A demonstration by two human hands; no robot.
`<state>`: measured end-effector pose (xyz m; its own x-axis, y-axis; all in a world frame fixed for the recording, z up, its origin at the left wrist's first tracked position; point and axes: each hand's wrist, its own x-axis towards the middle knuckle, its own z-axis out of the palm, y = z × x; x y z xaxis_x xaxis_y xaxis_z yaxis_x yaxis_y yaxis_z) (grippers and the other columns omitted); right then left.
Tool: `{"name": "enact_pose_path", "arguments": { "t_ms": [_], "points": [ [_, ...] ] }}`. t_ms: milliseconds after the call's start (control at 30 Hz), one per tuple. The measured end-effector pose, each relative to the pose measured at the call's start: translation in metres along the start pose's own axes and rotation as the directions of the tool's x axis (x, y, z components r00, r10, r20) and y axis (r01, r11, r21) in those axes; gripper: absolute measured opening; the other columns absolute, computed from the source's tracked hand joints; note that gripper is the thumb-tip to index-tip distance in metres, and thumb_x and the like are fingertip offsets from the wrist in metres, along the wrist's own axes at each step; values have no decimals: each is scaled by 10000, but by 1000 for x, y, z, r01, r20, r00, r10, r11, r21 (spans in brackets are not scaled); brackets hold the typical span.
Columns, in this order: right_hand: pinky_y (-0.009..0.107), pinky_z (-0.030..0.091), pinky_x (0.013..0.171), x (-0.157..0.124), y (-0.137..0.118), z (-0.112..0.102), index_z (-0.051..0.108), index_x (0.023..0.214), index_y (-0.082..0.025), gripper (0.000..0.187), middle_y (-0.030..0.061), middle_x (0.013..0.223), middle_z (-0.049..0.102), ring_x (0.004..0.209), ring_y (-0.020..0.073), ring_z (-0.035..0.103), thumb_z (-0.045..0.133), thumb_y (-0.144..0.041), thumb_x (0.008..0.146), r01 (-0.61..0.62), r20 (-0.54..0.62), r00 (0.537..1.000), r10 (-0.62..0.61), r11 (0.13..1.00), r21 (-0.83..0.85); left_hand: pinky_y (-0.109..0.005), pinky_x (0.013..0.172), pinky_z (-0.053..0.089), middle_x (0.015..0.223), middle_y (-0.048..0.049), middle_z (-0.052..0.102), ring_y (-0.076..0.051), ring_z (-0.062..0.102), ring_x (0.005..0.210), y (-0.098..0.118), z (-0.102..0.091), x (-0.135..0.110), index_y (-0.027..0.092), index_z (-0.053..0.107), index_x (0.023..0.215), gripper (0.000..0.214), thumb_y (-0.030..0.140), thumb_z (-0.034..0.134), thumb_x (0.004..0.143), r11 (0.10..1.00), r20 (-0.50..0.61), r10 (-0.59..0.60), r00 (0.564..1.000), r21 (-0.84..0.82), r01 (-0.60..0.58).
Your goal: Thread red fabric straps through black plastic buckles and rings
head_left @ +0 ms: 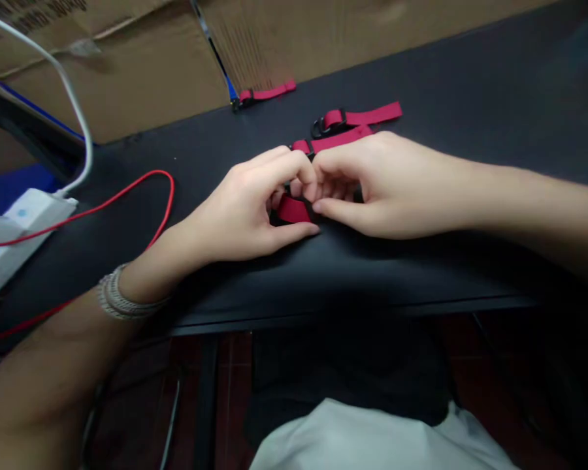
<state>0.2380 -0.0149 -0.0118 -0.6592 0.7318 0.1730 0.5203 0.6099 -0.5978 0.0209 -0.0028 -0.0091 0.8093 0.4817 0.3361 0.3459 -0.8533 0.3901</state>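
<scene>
Both hands meet over the black table, fingertips close together around a red webbing strap point(293, 209) with a dark buckle part. My left hand point(255, 202) curls its fingers and thumb about the strap's looped left end. My right hand point(372, 186) pinches at the strap's right side, where the fingers hide most of it. Just behind the knuckles lies a second red strap with a black slider point(310, 150). Beyond it rests another red strap point(375, 115) with a black plastic buckle point(327, 127).
A further red strap point(269, 93) lies against the cardboard box point(151, 65) at the back. On the left are a white power strip point(27, 222), a white cable point(71, 85) and a thin red cable point(127, 189). The table's front edge point(323, 313) runs below the hands.
</scene>
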Motion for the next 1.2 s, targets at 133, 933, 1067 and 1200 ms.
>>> {"name": "enact_pose_path", "arguments": {
  "t_ms": [133, 933, 1067, 1200],
  "points": [
    [201, 381, 620, 0, -1, 0, 670, 857, -128, 33, 11, 736, 637, 684, 79, 559, 658, -151, 837, -14, -2, 1000, 14, 1000, -13, -335, 666, 485, 876, -45, 624, -161, 567, 755, 0, 0, 0, 182, 609, 955, 272, 309, 806, 818, 1000, 4, -15, 1000, 5, 15],
    [233, 324, 593, 0, -8, 2, 580, 853, -146, 12, 10, 734, 615, 626, 80, 496, 570, -146, 861, -102, -7, 995, 101, 995, -22, -241, 648, 517, 901, -30, 679, -121, 614, 712, 4, 5, -2, 167, 614, 1007, 327, 404, 766, 842, 990, -52, -117, 992, -82, 113],
    [232, 326, 568, 0, -8, 1, 563, 841, -158, 27, 16, 740, 631, 615, 83, 503, 587, -146, 838, -84, 4, 996, 84, 996, -3, -240, 607, 480, 881, -28, 676, -111, 577, 663, 3, 5, -2, 166, 628, 984, 350, 439, 780, 828, 991, -40, -117, 992, -62, 115],
    [227, 324, 532, 0, -8, 1, 572, 823, -165, 35, 9, 705, 622, 575, 82, 494, 602, -147, 818, -89, 18, 996, 89, 996, 9, -236, 613, 467, 857, -25, 669, -107, 559, 659, 3, 4, -2, 156, 629, 961, 346, 416, 803, 813, 995, -35, -96, 995, -39, 94]
  ]
}}
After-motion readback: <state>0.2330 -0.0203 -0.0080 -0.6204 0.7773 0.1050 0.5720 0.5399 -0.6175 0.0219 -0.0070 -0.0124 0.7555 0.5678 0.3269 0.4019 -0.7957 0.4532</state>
